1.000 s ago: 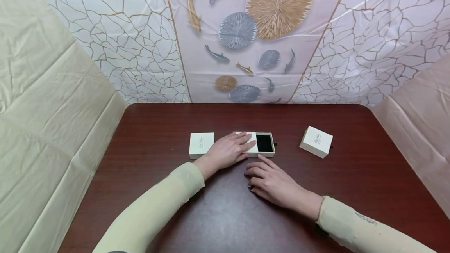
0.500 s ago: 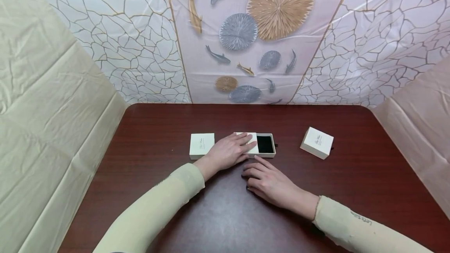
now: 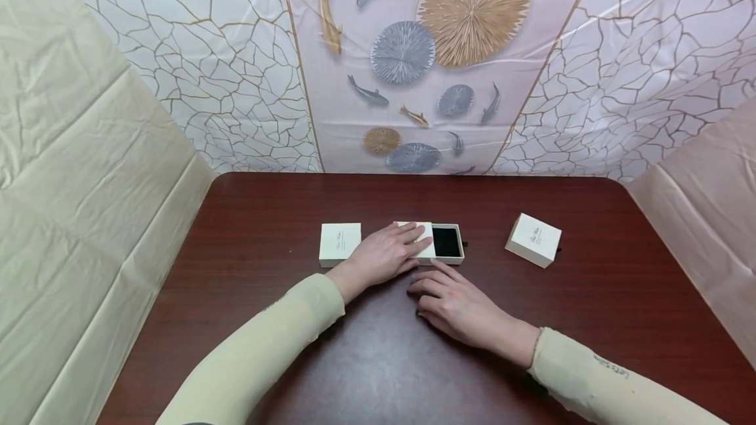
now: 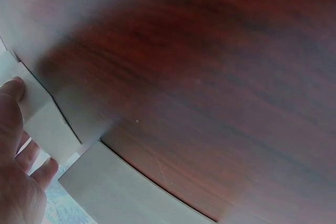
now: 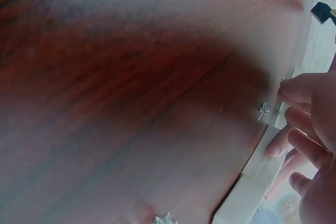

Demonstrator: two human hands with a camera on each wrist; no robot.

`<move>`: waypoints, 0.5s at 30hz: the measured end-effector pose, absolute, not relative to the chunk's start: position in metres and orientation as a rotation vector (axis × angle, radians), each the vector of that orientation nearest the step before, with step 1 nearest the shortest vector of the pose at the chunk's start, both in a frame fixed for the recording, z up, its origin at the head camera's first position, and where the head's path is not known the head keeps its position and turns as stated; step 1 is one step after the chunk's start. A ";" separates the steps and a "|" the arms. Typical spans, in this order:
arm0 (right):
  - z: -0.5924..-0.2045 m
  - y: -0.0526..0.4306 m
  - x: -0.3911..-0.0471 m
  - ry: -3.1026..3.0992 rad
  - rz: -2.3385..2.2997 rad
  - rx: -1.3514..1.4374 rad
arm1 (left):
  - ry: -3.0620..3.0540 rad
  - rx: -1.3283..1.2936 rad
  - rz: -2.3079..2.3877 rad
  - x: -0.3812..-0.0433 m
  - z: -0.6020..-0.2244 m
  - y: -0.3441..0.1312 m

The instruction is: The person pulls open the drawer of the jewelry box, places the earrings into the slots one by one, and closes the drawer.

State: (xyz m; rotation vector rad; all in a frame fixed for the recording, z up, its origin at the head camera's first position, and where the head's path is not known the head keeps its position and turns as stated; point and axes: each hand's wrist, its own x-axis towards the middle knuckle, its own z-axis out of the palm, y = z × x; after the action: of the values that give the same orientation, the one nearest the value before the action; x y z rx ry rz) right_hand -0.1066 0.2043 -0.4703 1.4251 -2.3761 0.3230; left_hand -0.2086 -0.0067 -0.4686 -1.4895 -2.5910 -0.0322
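My left hand (image 3: 382,254) lies over the white sleeve (image 3: 424,256) of a small drawer box, fingers across its top and thumb at its near side. The box's tray (image 3: 462,258), lined in black with a dark pull tab, sticks out to the right. At the box's near side is my right hand (image 3: 466,310), fingers bent, one fingertip close to or touching the box. In the right wrist view a small silvery, snowflake-like piece (image 5: 264,109) with a thin stem is beside the right fingertips; whether they hold it cannot be told. A second sparkling piece (image 5: 165,219) is cut off below.
One closed white box (image 3: 339,242) lies left of the left hand, and another (image 3: 534,239) sits turned at an angle farther right. They share a dark red-brown table (image 3: 266,215). Patterned cloth (image 3: 236,71) hangs behind it.
The right hand has shifted slightly left and then a little back to the right. The left hand and the boxes keep their places, with the tray still pulled out.
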 end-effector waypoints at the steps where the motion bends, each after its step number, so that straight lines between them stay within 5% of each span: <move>1: -0.470 0.205 -0.107 -2.382 0.324 1.422 | -2.589 -1.490 -0.029 -0.209 -0.469 -0.007; 15: -0.450 0.221 -0.111 -2.521 0.371 1.314 | -2.588 -1.502 -0.010 -0.209 -0.468 -0.007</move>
State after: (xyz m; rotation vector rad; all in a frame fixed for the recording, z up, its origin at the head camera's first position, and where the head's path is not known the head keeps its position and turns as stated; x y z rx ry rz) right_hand -0.1113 0.2213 -0.4501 1.3135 -2.5207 0.3710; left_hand -0.2090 -0.0070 -0.4678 -1.5015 -2.5877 -0.0102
